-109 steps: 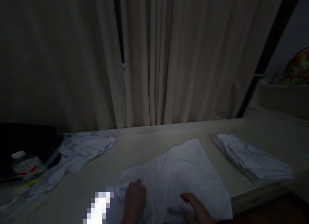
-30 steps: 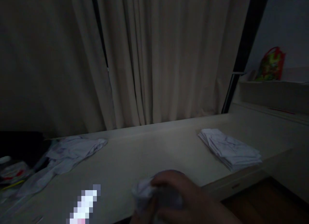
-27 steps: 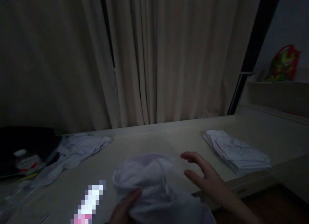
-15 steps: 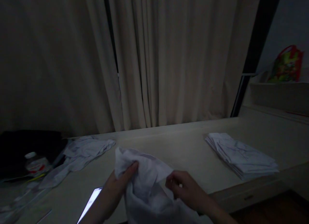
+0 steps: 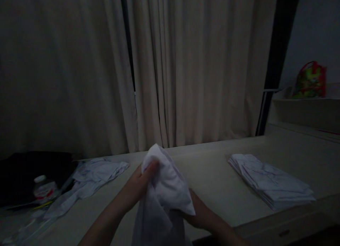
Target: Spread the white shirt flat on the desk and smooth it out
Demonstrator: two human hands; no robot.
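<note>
A white garment (image 5: 164,193) hangs bunched in front of me, lifted off the pale tabletop (image 5: 212,175). My left hand (image 5: 138,184) pinches its top edge, thumb over the cloth. My right hand (image 5: 198,212) grips the garment lower down on the right and is partly hidden behind the fabric. The room is dim.
A neat stack of folded white garments (image 5: 271,182) lies at the right. A crumpled pile of white clothes (image 5: 90,175) lies at the left beside a small plastic bottle (image 5: 42,189) and a dark bag (image 5: 29,171). Beige curtains (image 5: 186,69) hang behind; a colourful bag (image 5: 309,79) sits on a shelf.
The garment, spread flat on the table earlier, has been gathered up and raised off the table. Both hands closed on it and lifted it higher.
</note>
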